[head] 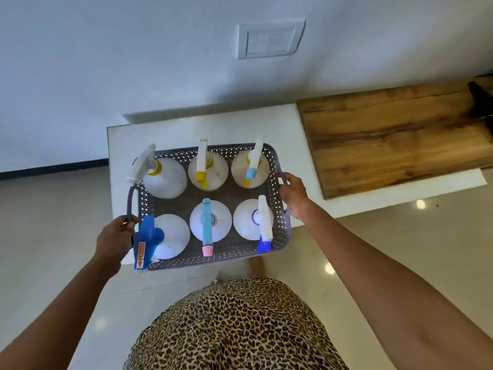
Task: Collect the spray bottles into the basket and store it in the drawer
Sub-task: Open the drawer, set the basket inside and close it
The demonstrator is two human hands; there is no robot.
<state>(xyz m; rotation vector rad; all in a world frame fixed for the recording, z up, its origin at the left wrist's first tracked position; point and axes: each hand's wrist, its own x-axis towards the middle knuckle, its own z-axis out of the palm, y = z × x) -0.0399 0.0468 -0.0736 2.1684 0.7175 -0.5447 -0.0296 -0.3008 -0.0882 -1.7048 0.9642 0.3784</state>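
Note:
A grey perforated basket (280,231) holds several white spray bottles standing upright in two rows. The near-left bottle has a blue trigger head (147,240); the near-middle one has a light-blue head with a pink nozzle (206,227). My left hand (113,240) is closed around the basket's left handle. My right hand (294,194) grips the right handle. The basket's far part lies over a low white cabinet top (288,129), and its near edge reaches past the cabinet's front over the floor. No drawer is visible.
A wooden-topped unit (394,134) adjoins the white cabinet on the right. A white wall with a switch plate (270,40) rises behind. Glossy tiled floor (53,222) spreads left and right. My leopard-print clothing (234,327) fills the bottom centre.

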